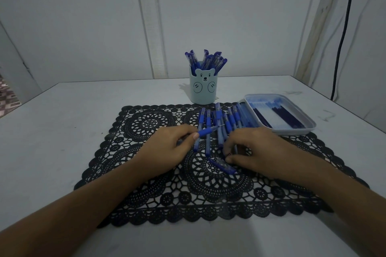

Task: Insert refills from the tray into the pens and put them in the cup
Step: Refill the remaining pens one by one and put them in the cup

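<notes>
My left hand [169, 148] grips a blue pen [208, 131] whose tip points right and up. My right hand [250, 150] rests on the black lace mat [146, 183], fingers curled down beside a loose blue pen cap [222, 166]; I cannot tell whether it pinches anything. Several blue pens [221, 125] lie in a row on the mat behind both hands. A pale blue bear cup [203, 89] at the back holds several capped pens. The pale tray [309, 129] at the right holds dark blue refills [286, 118].
The white table [62, 121] runs out to edges at left and right. A wall stands close behind the cup. A black cable [342, 33] hangs down the wall at the right.
</notes>
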`<action>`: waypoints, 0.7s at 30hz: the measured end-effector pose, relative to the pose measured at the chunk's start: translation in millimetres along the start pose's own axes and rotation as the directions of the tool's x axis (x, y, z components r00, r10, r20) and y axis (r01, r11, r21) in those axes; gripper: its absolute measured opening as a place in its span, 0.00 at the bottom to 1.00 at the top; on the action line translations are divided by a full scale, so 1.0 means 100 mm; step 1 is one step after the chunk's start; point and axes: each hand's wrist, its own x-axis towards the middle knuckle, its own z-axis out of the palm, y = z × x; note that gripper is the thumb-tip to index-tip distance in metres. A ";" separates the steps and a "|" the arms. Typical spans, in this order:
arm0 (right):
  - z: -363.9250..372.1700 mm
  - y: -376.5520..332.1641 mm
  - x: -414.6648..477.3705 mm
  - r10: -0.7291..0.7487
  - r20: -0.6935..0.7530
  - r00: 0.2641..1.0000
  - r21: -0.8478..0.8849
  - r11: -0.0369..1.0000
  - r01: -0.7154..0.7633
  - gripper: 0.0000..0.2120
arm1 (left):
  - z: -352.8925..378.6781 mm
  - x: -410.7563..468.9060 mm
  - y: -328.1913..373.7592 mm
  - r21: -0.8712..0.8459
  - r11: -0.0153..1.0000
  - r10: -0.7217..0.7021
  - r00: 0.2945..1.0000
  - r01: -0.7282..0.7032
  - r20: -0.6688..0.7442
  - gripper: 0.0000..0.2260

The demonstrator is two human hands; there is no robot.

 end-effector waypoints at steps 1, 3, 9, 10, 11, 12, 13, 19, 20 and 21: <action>0.01 0.01 0.00 -0.008 0.011 1.000 -0.017 1.000 0.008 0.03 | 0.00 0.00 0.00 0.001 1.000 0.002 1.000 -0.002 0.001 0.08; 0.02 0.02 0.00 -0.008 0.022 1.000 -0.028 1.000 0.008 0.04 | 0.00 0.00 0.00 0.004 1.000 0.005 1.000 -0.005 0.002 0.08; -0.02 0.03 0.00 0.043 0.031 0.999 0.094 0.995 -0.046 0.10 | 0.00 0.00 0.00 0.010 1.000 0.010 1.000 -0.010 0.002 0.08; -0.04 0.04 0.00 0.076 -0.011 0.997 0.113 0.991 -0.074 0.09 | 0.00 0.00 0.00 0.010 1.000 0.012 1.000 -0.012 0.002 0.08; -0.06 0.05 0.00 0.120 -0.076 0.990 0.136 0.985 -0.109 0.07 | 0.00 0.00 0.00 0.009 1.000 0.015 1.000 -0.015 0.003 0.08; -0.08 0.05 0.01 0.168 -0.157 0.973 0.169 0.976 -0.141 0.05 | 0.00 0.00 0.00 0.012 1.000 0.020 1.000 -0.020 0.008 0.08; -0.09 0.05 0.01 0.211 -0.226 0.951 0.218 0.962 -0.161 0.03 | 0.00 -0.01 0.00 0.020 0.999 0.032 0.999 -0.032 0.018 0.08; -0.01 -0.05 0.03 0.219 -0.154 0.964 0.369 0.917 -0.150 0.04 | 0.02 -0.03 -0.02 0.126 0.987 0.086 0.992 -0.098 0.097 0.16; -0.01 -0.04 0.04 0.221 -0.148 0.964 0.357 0.921 -0.156 0.03 | 0.02 -0.03 -0.02 0.124 0.987 0.091 0.991 -0.103 0.095 0.16; -0.03 -0.03 0.04 0.233 -0.147 0.961 0.373 0.913 -0.164 0.04 | 0.02 -0.04 -0.02 0.112 0.988 0.095 0.991 -0.105 0.091 0.16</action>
